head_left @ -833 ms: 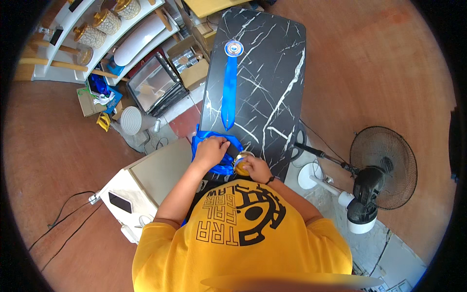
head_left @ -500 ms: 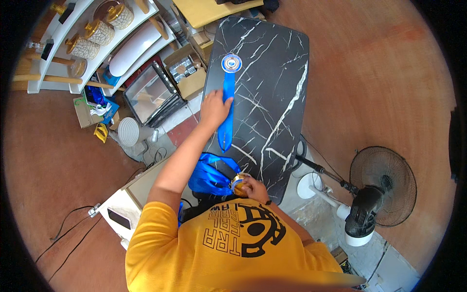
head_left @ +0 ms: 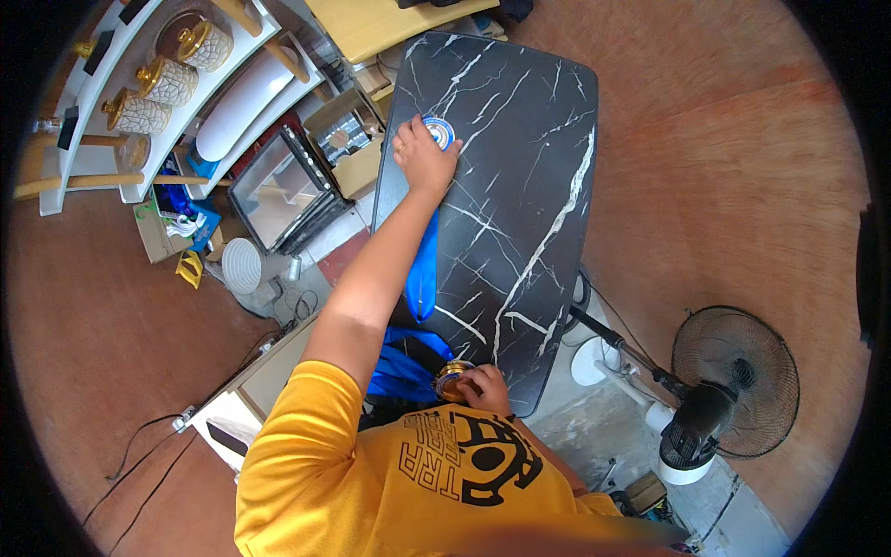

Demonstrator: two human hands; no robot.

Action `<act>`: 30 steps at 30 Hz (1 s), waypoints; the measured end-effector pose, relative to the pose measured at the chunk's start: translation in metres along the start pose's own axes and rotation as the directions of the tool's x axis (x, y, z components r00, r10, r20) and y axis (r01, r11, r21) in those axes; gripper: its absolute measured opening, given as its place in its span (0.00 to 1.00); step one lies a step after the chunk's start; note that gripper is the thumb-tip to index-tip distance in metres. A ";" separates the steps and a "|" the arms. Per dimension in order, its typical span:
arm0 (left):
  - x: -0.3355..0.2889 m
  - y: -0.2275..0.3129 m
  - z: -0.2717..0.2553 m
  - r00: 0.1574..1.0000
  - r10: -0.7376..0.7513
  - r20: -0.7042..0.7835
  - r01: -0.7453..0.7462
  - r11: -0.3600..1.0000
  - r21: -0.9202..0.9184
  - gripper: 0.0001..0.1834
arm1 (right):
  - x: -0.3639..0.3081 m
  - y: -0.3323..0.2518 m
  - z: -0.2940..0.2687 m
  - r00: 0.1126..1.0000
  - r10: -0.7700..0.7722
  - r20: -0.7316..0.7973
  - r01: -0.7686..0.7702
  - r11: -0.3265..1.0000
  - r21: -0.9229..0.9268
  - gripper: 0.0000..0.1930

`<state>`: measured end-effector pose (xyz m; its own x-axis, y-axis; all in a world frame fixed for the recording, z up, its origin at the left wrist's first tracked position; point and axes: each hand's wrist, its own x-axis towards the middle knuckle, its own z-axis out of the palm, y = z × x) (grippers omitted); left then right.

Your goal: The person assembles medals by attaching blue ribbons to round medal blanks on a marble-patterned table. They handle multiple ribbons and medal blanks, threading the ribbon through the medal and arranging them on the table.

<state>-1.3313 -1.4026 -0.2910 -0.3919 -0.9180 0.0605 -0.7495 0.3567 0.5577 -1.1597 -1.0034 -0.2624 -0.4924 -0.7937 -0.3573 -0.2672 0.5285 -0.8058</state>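
Note:
A medal with a blue-and-white round face (head_left: 437,133) lies near the far left side of the black marble-patterned table (head_left: 520,186). My left hand (head_left: 427,162) curls over it, fingers at its left edge and thumb at its right. Its blue ribbon (head_left: 422,278) runs straight down the table toward me, partly under my forearm. Close to my body, gold medals (head_left: 452,379) sit together at the near edge, with my right hand (head_left: 484,388) closed around their right side. Bunched blue ribbons (head_left: 401,362) spread to their left.
A black pedestal fan (head_left: 733,381) stands at the right. On the left are a white shelf (head_left: 176,121) with gold-lidded jars, a glass-fronted case (head_left: 278,190), an open cardboard box (head_left: 357,162) and a white cabinet (head_left: 232,408). A yellow table (head_left: 390,23) stands beyond.
My left hand has slid away from me, from the ribbon up to the medal's face. My right hand stays at the gold medals. The whole view has shifted slightly.

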 end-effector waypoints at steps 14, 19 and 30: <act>-0.010 -0.001 -0.005 0.999 -0.001 -0.036 -0.003 0.996 -0.093 0.50 | -0.002 0.007 -0.005 0.989 -0.091 0.118 0.088 0.996 0.035 0.10; -0.049 -0.032 -0.060 0.973 0.216 0.086 -0.199 0.965 -0.172 0.32 | 0.006 -0.013 -0.024 0.976 -0.011 0.218 -0.036 0.977 0.209 0.08; -0.222 -0.014 -0.260 0.708 0.527 0.469 0.114 0.571 -0.813 0.26 | 0.038 -0.117 -0.089 0.999 0.024 0.040 -0.046 0.368 0.929 0.11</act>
<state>-1.0950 -1.2489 -0.0970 -0.9231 -0.3810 -0.0518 -0.0386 -0.0421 0.9984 -1.2210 -1.0683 -0.1398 -0.4652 -0.7921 -0.3953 0.6936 -0.0487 -0.7187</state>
